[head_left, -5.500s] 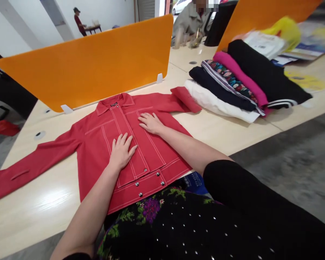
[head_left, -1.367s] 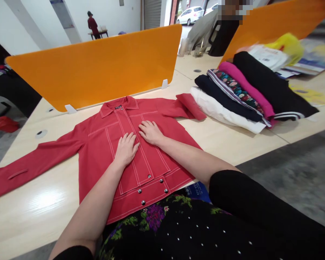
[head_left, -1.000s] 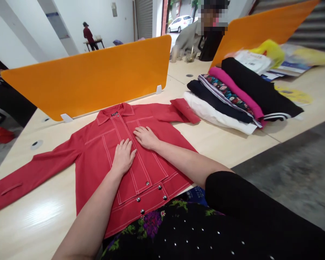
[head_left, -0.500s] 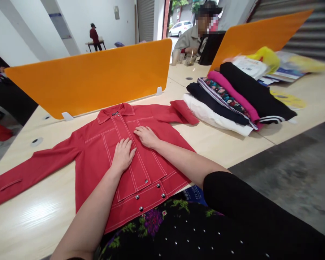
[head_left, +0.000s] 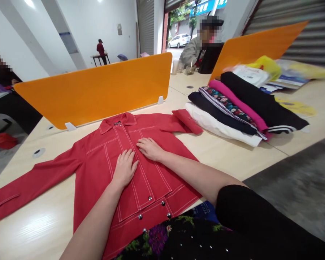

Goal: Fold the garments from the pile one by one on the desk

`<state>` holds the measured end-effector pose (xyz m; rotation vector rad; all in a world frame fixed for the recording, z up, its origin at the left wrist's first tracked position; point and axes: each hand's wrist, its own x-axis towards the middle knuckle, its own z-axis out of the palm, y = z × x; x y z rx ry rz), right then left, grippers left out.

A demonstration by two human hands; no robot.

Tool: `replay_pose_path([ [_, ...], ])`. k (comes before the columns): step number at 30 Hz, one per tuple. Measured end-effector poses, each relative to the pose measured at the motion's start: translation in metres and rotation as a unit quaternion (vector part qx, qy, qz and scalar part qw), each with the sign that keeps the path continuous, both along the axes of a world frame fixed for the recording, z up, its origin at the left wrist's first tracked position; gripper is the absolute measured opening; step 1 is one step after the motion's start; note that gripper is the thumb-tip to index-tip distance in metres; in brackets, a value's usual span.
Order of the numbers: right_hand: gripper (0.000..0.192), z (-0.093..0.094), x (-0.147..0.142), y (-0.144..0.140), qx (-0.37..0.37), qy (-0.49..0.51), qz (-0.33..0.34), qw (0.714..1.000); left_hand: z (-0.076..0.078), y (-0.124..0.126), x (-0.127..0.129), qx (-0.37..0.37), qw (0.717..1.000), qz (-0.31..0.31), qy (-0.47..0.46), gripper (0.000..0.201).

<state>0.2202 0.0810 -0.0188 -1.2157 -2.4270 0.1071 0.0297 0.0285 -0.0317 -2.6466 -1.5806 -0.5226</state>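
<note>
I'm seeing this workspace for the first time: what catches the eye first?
A red jacket with white stitching lies spread flat on the pale wooden table, with the left hand and right hand pressed flat on its front. Behind it stands a bright orange divider panel; to the right sits a stack of folded clothes.

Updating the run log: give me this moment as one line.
left hand: flat on red jacket front | right hand: flat beside it | jacket: spread on table | folded clothes stack: right
</note>
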Motion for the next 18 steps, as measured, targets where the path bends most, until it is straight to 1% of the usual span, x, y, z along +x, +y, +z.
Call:
replay_pose_path([
  [5, 0.021, 0.002, -0.006, -0.006, 0.036, 0.029, 0.074, 0.996, -0.004, 0.001, -0.002, 0.015, 0.999, -0.015, -0.044, 0.041],
  [8, 0.017, 0.005, -0.008, -0.009, 0.05, 0.023, 0.102, 0.993, 0.002, -0.001, -0.001, 0.033, 0.992, -0.042, -0.111, 0.03],
  [10, 0.018, 0.006, -0.009, -0.012, 0.055, 0.012, 0.104, 0.993, 0.01, -0.005, 0.001, 0.048, 0.988, -0.038, -0.143, 0.023],
  [12, 0.019, 0.007, -0.01, -0.015, 0.047, 0.004, 0.098, 0.994, 0.017, -0.009, 0.003, 0.054, 0.988, -0.014, -0.142, 0.025],
  [14, 0.017, 0.007, -0.01, -0.017, 0.025, 0.002, 0.088, 0.996, 0.021, -0.012, 0.004, 0.038, 0.992, 0.004, -0.122, 0.025],
  [18, 0.019, 0.008, -0.011, -0.019, -0.011, -0.017, 0.075, 0.997, 0.019, -0.012, 0.004, -0.019, 0.996, -0.007, -0.086, 0.016],
])
